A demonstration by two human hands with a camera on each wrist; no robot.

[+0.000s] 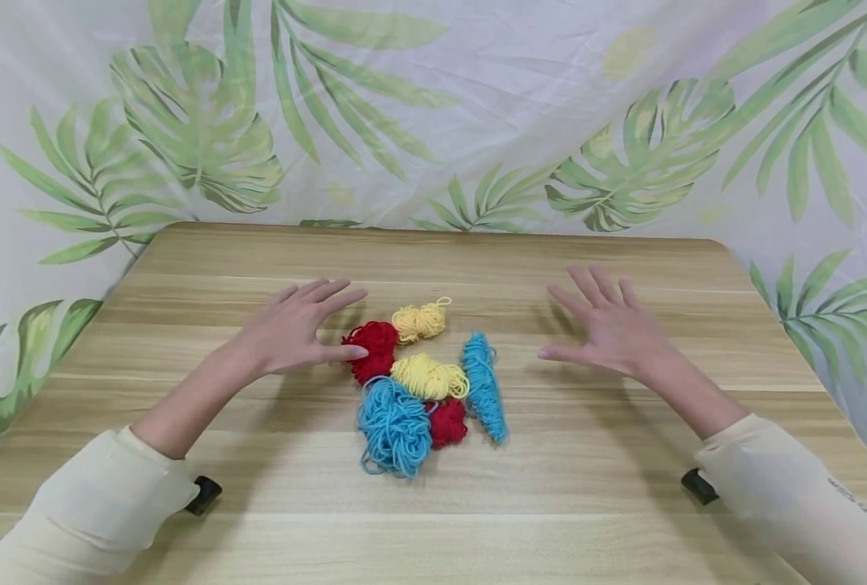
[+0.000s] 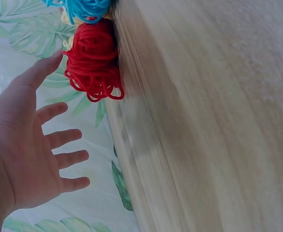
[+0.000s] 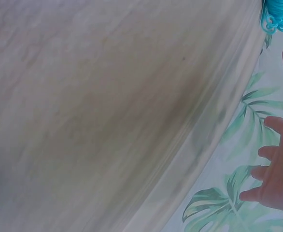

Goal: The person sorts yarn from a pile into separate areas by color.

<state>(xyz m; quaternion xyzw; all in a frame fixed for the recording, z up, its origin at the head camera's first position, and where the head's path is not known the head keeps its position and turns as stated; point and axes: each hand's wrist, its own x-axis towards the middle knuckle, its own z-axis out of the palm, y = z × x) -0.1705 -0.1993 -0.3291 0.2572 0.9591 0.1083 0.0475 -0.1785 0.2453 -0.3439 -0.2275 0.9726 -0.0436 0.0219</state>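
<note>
Several small bundles of yarn lie close together mid-table. A larger red yarn bundle (image 1: 373, 351) sits at the left, with a small yellow bundle (image 1: 420, 322) behind it. A second yellow bundle (image 1: 430, 377) lies in the middle, between a loose blue bundle (image 1: 395, 426) and a long blue skein (image 1: 484, 388). A smaller red bundle (image 1: 448, 422) is at the front. My left hand (image 1: 300, 329) hovers with fingers spread, its thumb overlapping the larger red bundle in the head view. Holding nothing, my right hand (image 1: 610, 327) hovers with spread fingers to the right of the long blue skein.
The wooden table (image 1: 594, 504) has rounded back corners. Behind it hangs a white cloth (image 1: 506, 97) printed with green leaves. A black strap piece (image 1: 203, 496) shows under the left sleeve, and another (image 1: 699, 486) under the right.
</note>
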